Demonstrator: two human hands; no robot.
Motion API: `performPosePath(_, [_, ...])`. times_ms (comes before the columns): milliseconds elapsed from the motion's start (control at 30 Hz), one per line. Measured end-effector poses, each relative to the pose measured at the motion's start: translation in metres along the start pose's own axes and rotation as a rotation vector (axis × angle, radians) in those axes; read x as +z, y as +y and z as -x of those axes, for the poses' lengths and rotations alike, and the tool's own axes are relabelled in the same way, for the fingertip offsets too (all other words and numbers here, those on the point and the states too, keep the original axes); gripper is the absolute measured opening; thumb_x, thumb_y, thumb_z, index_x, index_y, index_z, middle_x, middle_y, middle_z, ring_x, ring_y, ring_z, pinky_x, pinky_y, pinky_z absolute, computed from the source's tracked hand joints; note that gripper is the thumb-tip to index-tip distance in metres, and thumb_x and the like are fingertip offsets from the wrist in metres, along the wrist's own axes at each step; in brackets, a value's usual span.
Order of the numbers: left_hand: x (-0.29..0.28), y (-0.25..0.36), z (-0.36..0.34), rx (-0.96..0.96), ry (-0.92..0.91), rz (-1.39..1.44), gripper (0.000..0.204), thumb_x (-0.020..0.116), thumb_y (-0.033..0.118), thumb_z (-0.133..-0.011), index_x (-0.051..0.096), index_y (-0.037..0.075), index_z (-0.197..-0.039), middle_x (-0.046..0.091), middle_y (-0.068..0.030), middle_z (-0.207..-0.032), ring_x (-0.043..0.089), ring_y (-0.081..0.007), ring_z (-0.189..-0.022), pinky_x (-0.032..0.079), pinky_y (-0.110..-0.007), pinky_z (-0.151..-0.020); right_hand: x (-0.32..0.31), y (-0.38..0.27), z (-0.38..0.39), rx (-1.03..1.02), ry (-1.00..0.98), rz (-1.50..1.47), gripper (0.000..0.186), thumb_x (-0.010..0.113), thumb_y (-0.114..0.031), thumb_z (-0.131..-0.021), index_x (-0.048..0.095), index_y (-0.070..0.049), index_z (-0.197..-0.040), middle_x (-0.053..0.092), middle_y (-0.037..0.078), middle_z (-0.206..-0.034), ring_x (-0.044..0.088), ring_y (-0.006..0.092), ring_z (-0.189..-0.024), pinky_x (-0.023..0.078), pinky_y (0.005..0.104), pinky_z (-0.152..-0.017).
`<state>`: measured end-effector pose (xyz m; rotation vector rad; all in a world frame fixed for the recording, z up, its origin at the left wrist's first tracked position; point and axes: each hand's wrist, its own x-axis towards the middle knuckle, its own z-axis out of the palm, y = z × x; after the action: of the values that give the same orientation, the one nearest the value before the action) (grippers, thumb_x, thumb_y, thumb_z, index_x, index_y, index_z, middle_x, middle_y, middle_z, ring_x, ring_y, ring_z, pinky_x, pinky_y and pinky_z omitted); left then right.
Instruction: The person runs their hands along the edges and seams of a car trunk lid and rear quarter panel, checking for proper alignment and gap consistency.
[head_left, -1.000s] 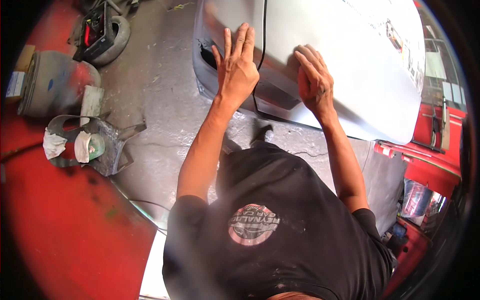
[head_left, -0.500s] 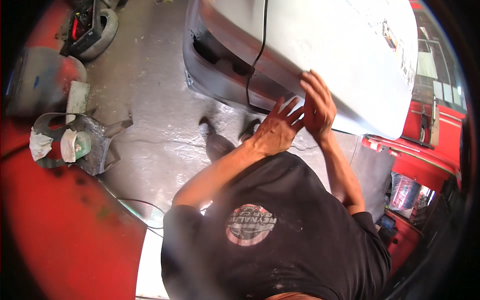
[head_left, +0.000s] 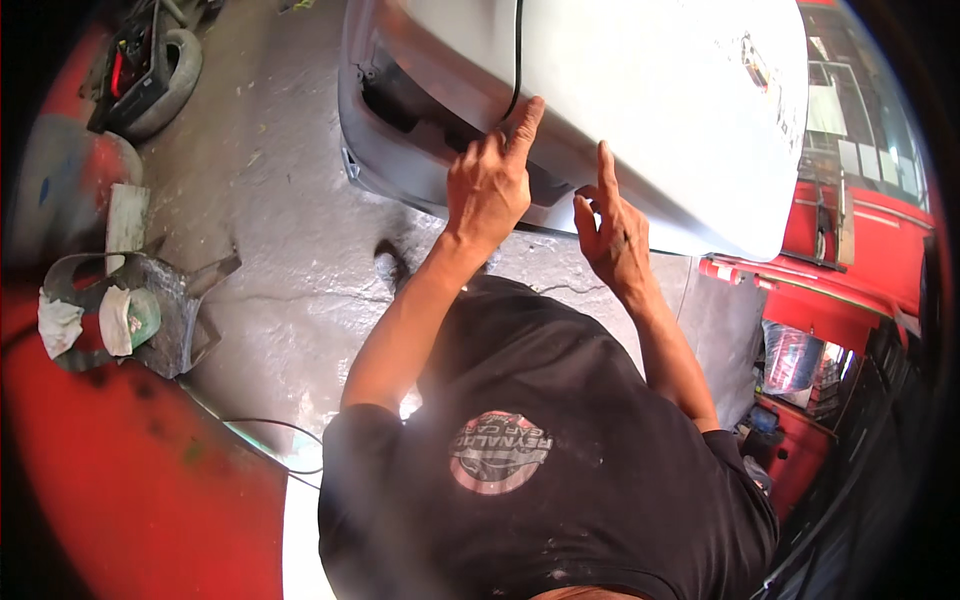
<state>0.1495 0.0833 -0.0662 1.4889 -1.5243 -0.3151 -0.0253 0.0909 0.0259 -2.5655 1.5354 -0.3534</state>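
Tracing or pointing along a creased body edge seems to be the step in hand, judging by the two outstretched index fingers. Both hands are empty. The left hand (head_left: pixel 492 185) points its index finger up at the crease of the pale car panel (head_left: pixel 660 90), just beside the dark seam (head_left: pixel 519 50), its other fingers folded in. The right hand (head_left: pixel 615 238) has its index finger straight toward the same crease farther right, thumb standing apart and the remaining fingers bent. Both fingertips appear to meet the surface, though whether they press or only hover cannot be told. The panel lies ahead of the person, beyond the hands, with a dark recess (head_left: pixel 395 105) to the left of the seam and the grey floor (head_left: pixel 290 220) below. The next move would probably call for keeping the fingertips light and on the crease, following its line evenly. Care near the seam would help, since a finger could catch on the gap and lose the line there.
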Motion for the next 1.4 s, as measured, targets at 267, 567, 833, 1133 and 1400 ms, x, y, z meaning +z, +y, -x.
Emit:
performPosePath(267, [-0.004, -0.011, -0.002, -0.066, 0.056, 0.191, 0.082, 0.062, 0.002, -0.087, 0.032, 0.014, -0.162, 0.067, -0.0193, -0.097, 0.069, -0.0391, -0.082, 0.059, -0.048, -0.071, 0.009, -0.02, -0.039, 0.038, -0.131, 0.112, 0.09, 0.065, -0.012, -0.091, 0.013, -0.004, -0.164, 0.066, 0.019, -0.067, 0.065, 0.0402, -0.06, 0.051, 0.0489, -0.06])
performPosePath(567, [-0.001, -0.015, 0.001, -0.079, 0.122, 0.315, 0.08, 0.062, 0.006, -0.09, 0.026, 0.003, -0.161, 0.067, -0.0246, -0.115, 0.069, -0.0429, -0.094, 0.058, -0.049, -0.076, 0.026, -0.045, -0.077, -0.011, -0.163, 0.163, 0.085, 0.06, -0.018, -0.091, 0.017, -0.004, -0.163, 0.066, 0.02, -0.064, 0.065, 0.0388, -0.055, 0.051, 0.0508, -0.056])
performPosePath(833, [-0.016, -0.013, -0.003, -0.156, 0.1, 0.274, 0.066, 0.061, 0.003, -0.089, 0.043, 0.002, -0.153, 0.066, -0.022, -0.116, 0.069, -0.0404, -0.091, 0.058, -0.043, -0.076, 0.019, -0.023, -0.015, -0.039, -0.128, 0.05, 0.084, 0.066, -0.011, -0.093, 0.02, -0.004, -0.163, 0.061, 0.017, -0.06, 0.061, 0.038, -0.053, 0.048, 0.0469, -0.052])
performPosePath(1133, [0.001, 0.026, 0.0, 0.258, -0.039, -0.002, 0.059, 0.063, 0.017, -0.095, 0.05, 0.006, -0.151, 0.038, -0.0144, -0.164, 0.028, -0.0339, -0.155, 0.013, -0.07, -0.121, -0.014, -0.008, 0.011, -0.205, 0.313, 0.044, 0.042, 0.065, 0.008, -0.081, 0.069, 0.001, -0.122, 0.072, 0.018, -0.106, 0.07, 0.0321, -0.089, 0.059, 0.0399, -0.077])
performPosePath(1400, [0.001, -0.007, -0.023, 0.142, 0.014, -0.226, 0.075, 0.058, 0.05, -0.1, 0.036, 0.011, -0.16, 0.029, -0.008, -0.169, 0.018, -0.0354, -0.157, 0.005, -0.076, -0.119, -0.022, 0.028, 0.007, -0.098, 0.28, 0.341, 0.054, 0.067, 0.001, -0.082, 0.061, -0.002, -0.136, 0.056, 0.019, -0.145, 0.051, 0.0394, -0.136, 0.04, 0.052, -0.113])
